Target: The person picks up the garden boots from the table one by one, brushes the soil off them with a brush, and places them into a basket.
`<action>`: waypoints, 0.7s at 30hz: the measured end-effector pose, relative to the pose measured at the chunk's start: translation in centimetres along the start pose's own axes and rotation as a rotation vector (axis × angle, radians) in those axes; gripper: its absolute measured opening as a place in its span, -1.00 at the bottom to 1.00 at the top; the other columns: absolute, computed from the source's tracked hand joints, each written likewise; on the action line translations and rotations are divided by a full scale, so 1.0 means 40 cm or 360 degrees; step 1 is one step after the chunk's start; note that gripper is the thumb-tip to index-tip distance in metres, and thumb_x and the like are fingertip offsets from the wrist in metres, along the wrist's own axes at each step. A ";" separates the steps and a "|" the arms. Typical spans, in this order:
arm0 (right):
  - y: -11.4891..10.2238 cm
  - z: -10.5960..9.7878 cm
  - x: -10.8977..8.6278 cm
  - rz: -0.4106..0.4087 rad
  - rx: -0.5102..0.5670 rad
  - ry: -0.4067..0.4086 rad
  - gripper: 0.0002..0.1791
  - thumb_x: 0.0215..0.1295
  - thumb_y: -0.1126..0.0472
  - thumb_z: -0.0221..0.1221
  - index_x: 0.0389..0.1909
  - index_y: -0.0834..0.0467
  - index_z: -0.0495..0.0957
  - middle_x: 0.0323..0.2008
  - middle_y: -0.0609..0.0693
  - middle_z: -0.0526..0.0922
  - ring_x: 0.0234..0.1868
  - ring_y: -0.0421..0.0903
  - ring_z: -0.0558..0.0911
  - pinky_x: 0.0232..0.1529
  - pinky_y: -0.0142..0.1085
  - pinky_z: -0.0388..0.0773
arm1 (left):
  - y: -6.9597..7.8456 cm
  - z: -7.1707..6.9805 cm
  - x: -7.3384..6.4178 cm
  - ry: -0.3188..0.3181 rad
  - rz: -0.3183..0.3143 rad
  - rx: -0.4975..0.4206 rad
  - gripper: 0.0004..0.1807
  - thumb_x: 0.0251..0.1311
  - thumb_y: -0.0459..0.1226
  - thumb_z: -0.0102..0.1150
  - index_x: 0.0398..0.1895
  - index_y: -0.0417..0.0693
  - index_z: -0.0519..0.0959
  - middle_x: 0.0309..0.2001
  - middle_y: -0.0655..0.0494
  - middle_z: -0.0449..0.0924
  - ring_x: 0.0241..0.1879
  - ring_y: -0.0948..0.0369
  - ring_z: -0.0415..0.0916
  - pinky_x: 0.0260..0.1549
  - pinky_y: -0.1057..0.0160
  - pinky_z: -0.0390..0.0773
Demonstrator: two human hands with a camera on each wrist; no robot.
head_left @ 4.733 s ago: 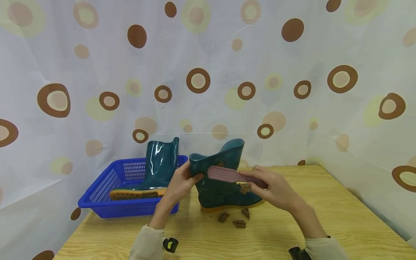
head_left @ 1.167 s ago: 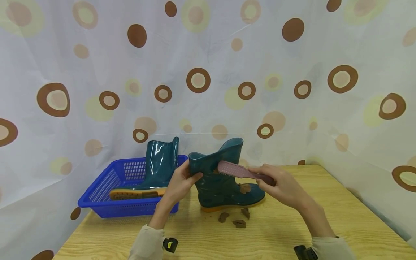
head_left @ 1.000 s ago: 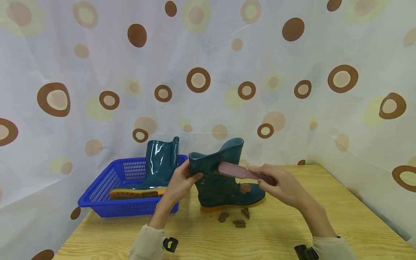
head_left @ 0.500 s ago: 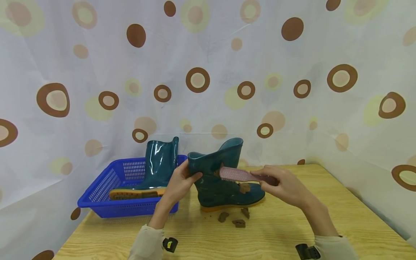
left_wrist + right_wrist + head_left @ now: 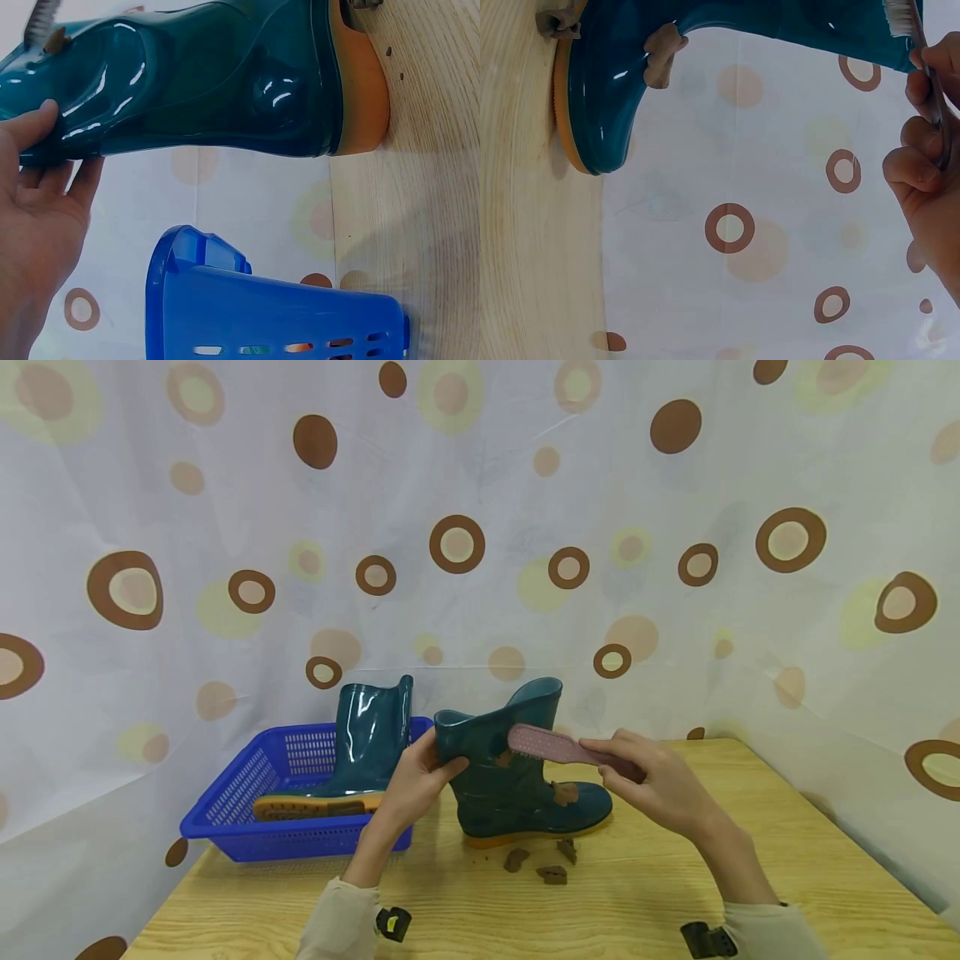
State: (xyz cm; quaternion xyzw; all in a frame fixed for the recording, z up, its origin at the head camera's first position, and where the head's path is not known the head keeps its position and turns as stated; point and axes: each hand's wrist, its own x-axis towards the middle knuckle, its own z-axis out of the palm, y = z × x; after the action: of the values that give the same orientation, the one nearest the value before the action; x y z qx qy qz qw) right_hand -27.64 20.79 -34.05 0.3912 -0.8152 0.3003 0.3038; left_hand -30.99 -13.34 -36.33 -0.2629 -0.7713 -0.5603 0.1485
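A dark green rubber boot point(image 5: 495, 802) with an orange sole stands upright on the wooden table, toe to the right. My left hand point(image 5: 416, 781) grips its shaft near the top, thumb on the near side. A pink scrubbing brush point(image 5: 543, 744) is held by its handle in my right hand point(image 5: 652, 781), its white bristles point(image 5: 898, 16) facing the shaft. One brown mud clump point(image 5: 565, 792) clings to the boot's instep, and a smaller mud patch point(image 5: 504, 759) sits on the shaft just below the brush head.
Several mud pieces point(image 5: 552, 875) lie on the table point(image 5: 480, 914) in front of the boot. A blue plastic basket point(image 5: 300, 842) at the left holds a second green boot point(image 5: 367, 735), standing with its sole toward me. A patterned curtain point(image 5: 480, 627) hangs behind the table.
The brush has shifted right along the boot shaft since the oldest frame, then lifted slightly in the last half second, uncovering the mud patch. My left hand keeps its grip on the boot.
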 end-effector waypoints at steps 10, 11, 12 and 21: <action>0.004 -0.001 -0.004 0.0112 0.0044 -0.0170 -0.60 0.29 0.36 0.22 0.14 0.04 0.62 -0.38 -0.26 0.47 -0.52 -0.37 0.29 -0.52 -0.47 0.31 | 0.001 0.000 0.003 0.0006 -0.0003 -0.0012 -0.57 0.31 -0.37 0.21 0.23 0.01 0.47 0.16 -0.01 0.62 0.18 0.01 0.58 0.16 0.00 0.58; 0.004 -0.002 -0.004 0.0110 0.0061 -0.0177 -0.60 0.28 0.36 0.22 0.13 0.04 0.62 -0.36 -0.26 0.49 -0.51 -0.37 0.31 -0.51 -0.47 0.32 | 0.002 -0.001 0.003 0.0006 -0.0003 -0.0012 -0.57 0.31 -0.37 0.21 0.24 0.01 0.47 0.16 -0.01 0.61 0.18 0.01 0.58 0.17 -0.01 0.57; 0.003 -0.004 -0.005 0.0112 0.0076 -0.0181 -0.60 0.28 0.36 0.22 0.12 0.04 0.62 -0.35 -0.26 0.51 -0.51 -0.37 0.32 -0.51 -0.47 0.33 | 0.002 -0.002 0.003 0.0005 -0.0004 -0.0011 -0.57 0.31 -0.37 0.21 0.24 0.02 0.47 0.16 -0.01 0.61 0.18 0.01 0.58 0.17 -0.01 0.57; 0.008 -0.018 -0.013 0.0126 0.0151 -0.0211 -0.61 0.27 0.39 0.22 0.10 0.05 0.64 -0.29 -0.10 0.62 -0.48 -0.36 0.37 -0.50 -0.45 0.36 | 0.001 -0.002 0.001 -0.0017 0.0008 -0.0026 -0.56 0.32 -0.33 0.21 0.26 0.00 0.45 0.18 -0.05 0.60 0.19 -0.01 0.56 0.19 -0.03 0.55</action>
State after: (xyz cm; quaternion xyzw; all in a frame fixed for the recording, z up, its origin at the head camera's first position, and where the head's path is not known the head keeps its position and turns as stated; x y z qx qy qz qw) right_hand -27.45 21.72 -34.05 0.3917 -0.8332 0.3236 0.2182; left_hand -31.02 -13.41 -36.25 -0.2690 -0.7668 -0.5649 0.1435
